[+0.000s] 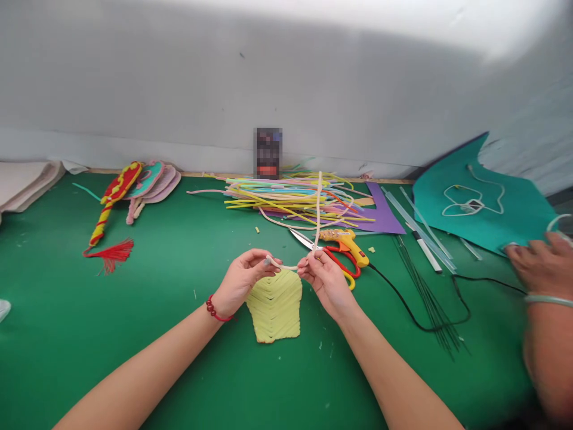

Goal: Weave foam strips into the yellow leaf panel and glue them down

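Between my two hands runs a pale pink pipe cleaner (pixel 319 209), bent so that one long end stands up above the right hand. My left hand (pixel 244 275) pinches its short end between thumb and fingers. My right hand (pixel 329 280) pinches it at the bend. Just below, a flat yellow-green piece (pixel 275 310), built from slanted rows of fuzzy strips, lies on the table; my fingers cover part of its top edge. Scissors (pixel 347 263) with red and yellow handles rest beyond my right hand, against a yellow glue gun (pixel 353 245).
Several loose pipe cleaners (pixel 286 194) are heaped at the back on purple sheet (pixel 387 212). Decorated fans (pixel 120 185) lie back left. Glue sticks (pixel 425 233), thin dark wires (pixel 425 298) and a black cord (pixel 403 307) occupy the right. Another person's hand (pixel 537 269) touches a teal sheet (pixel 505 203).
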### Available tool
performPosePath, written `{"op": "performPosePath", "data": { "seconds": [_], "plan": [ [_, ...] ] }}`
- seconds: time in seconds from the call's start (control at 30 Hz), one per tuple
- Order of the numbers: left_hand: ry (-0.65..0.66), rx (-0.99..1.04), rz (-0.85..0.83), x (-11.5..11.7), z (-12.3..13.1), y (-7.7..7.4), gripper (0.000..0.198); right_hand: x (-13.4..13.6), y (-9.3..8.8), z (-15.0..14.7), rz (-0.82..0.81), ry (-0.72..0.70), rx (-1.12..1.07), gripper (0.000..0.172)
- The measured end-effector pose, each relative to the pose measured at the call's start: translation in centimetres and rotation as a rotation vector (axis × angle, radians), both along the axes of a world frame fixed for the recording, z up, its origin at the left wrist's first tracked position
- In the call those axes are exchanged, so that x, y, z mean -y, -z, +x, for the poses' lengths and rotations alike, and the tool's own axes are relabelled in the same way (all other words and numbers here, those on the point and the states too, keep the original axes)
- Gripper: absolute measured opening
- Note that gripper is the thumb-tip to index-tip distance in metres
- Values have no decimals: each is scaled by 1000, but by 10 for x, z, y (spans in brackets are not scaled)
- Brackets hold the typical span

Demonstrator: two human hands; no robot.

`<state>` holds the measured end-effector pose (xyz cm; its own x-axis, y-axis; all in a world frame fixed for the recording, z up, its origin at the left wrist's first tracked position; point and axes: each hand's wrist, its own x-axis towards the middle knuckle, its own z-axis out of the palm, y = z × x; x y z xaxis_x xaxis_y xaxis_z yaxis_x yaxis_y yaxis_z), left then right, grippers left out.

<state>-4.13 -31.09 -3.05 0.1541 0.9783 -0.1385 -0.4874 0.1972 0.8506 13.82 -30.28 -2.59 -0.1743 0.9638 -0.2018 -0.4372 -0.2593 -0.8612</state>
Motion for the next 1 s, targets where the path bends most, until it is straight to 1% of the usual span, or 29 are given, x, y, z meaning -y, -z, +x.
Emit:
{"op": "performPosePath", "data": {
  "seconds": [0.1, 0.27, 0.4, 0.53, 0.63, 0.73, 0.83, 1.0],
  "plan": [
    [17, -10, 50, 0, -1, 1, 20, 0, 0, 1, 0, -8, 8, 25],
    [34, -168, 146, -2, -7, 0, 14, -1, 0, 4, -5, -19, 15, 23],
    [1, -248, 181, -3, -9, -3, 14, 0, 0, 4, -11, -6, 16, 23],
    [-37, -283, 149, 0, -4, -7, 16, 1, -3, 1, 8, 39, -26, 21],
    [-49, -290, 113, 3, 1, -8, 19, 2, -3, -1, 6, 13, -17, 24],
    [-65, -283, 61, 5, 5, -8, 20, 3, -2, -3, 1, 19, 24, 21],
    [-107, -257, 35, 5, 5, -7, 22, 4, 0, -4, 3, 57, 61, 21],
    [-152, -180, -17, 3, 5, -5, 23, 3, 3, -4, -13, 64, 83, 25]
  ]
}}
